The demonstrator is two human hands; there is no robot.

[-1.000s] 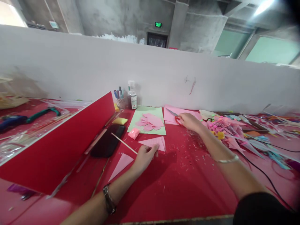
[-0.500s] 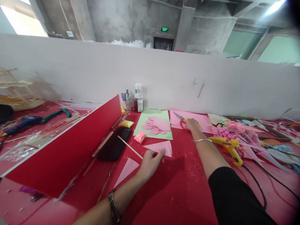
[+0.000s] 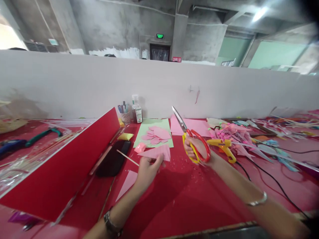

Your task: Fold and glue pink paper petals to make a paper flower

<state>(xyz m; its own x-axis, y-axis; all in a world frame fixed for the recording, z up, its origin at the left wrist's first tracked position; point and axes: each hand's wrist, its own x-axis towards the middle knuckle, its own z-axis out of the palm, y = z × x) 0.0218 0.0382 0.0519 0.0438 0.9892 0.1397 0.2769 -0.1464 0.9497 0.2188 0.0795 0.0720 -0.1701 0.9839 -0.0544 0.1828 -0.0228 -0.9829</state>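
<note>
My left hand pinches a folded pink paper triangle near its right end, just above the red tabletop. A thin pale stick runs out to the left from behind that hand; whether the fingers hold it I cannot tell. Raised on the right, my right hand grips scissors with red and yellow handles, the blades pointing up and away. Another pink paper triangle lies left of my left forearm. Beyond the hands, cut pink paper pieces are piled on a light green sheet.
A red board stands on edge at left, beside a black flat object. A yellow glue gun with a cord lies right, near pink trinkets. Pink sheets, a pen cup and a bottle sit by the partition.
My right hand has lifted the scissors off the pink sheets and drawn them closer, blades upright. The left hand has kept the paper triangle. The whole view has shifted slightly.
</note>
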